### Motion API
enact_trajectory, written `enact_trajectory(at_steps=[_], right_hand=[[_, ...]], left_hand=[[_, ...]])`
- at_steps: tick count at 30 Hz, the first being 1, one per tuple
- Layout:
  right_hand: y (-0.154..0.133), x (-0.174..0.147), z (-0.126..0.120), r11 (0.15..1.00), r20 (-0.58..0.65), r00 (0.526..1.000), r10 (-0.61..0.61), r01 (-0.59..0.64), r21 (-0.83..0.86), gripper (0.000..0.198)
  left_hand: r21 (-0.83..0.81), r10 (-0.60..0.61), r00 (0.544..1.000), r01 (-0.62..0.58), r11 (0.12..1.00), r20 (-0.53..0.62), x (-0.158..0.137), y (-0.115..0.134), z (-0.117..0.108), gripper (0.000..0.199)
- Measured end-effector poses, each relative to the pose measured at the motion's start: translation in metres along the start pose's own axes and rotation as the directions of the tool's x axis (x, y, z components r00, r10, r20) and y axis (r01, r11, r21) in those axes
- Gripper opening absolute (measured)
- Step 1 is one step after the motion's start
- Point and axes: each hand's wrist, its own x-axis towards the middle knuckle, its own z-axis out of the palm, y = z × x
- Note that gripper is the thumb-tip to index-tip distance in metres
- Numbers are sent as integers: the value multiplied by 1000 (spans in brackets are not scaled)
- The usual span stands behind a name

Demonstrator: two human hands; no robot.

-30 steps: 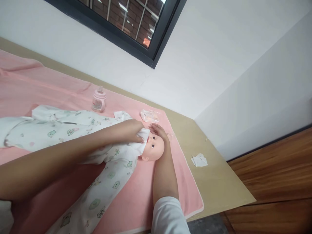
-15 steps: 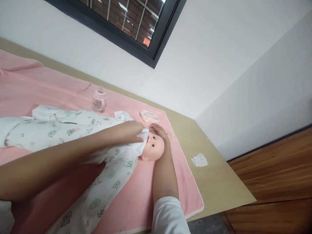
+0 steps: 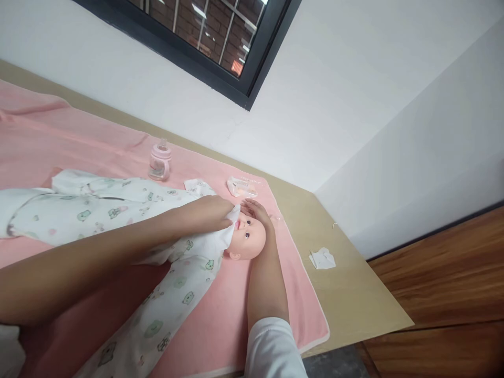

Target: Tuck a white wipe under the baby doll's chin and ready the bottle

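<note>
We note the left hand (image 3: 210,212) at the neck of the printed garment (image 3: 153,328), its fingers clamped on the collar (image 3: 230,231). The head of the doll (image 3: 251,240) lies face up immediately right of these fingers, the collar edge crossing close to its mouth.

Long axis: the doll and garment run leftward from the left fingers, beneath and behind our forearm; one sleeve slants from below those fingers towards us.

The right hand (image 3: 256,211) is on the far side of the head, its forearm passing just beside the crown. Its fingers curve loosely; the thumb is hidden, so we cannot tell whether they grip anything. The left hand is nearer the collar, the right nearer the crown.

Just beyond the right fingers: a clear packet (image 3: 241,187). Beyond the left wrist, well apart: an upright bottle (image 3: 159,163).
</note>
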Motion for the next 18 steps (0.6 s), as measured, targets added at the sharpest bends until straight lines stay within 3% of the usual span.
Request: enact_trajectory(at_steps=[7, 18], right_hand=[[-3, -2, 3, 1000, -11, 1000, 8, -8, 2, 27], [-8, -10, 8, 1000, -8, 1000, -9, 9, -8, 24]], left_hand=[[46, 33, 999, -32, 998, -27, 3, -3, 1, 17], [40, 38, 996, -35, 999, -87, 10, -4, 6, 23]])
